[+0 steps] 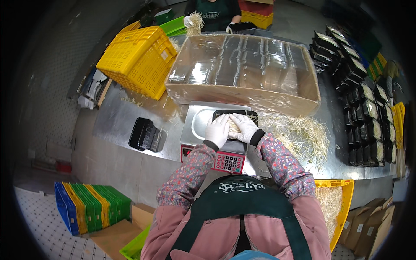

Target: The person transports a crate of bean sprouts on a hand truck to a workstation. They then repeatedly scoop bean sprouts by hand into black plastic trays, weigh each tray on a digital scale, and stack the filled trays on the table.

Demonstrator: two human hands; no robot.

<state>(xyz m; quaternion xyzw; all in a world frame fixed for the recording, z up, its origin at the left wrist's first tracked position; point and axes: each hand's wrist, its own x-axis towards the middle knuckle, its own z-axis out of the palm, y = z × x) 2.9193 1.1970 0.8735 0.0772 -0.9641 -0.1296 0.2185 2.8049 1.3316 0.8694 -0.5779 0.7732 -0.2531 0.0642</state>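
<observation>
My left hand (217,131) and my right hand (243,128), both in white gloves, cup a bundle of pale bean sprouts (233,127) from either side. The sprouts lie in a black plastic tray (252,114), partly hidden under my hands. Beneath the tray is a digital weighing scale (195,138) with a steel platform and a red keypad (227,162). My left forearm covers part of its display. To the right of the scale, a loose heap of bean sprouts (305,138) spreads over the steel table (113,130).
A carton of clear plastic lids (243,94) stands behind the scale, beside a yellow crate (133,61). Empty black trays (141,135) lie left. Filled trays (365,123) are stacked right. A yellow crate of sprouts (346,208) sits near my right side. Across the table, a person (213,16) holds sprouts.
</observation>
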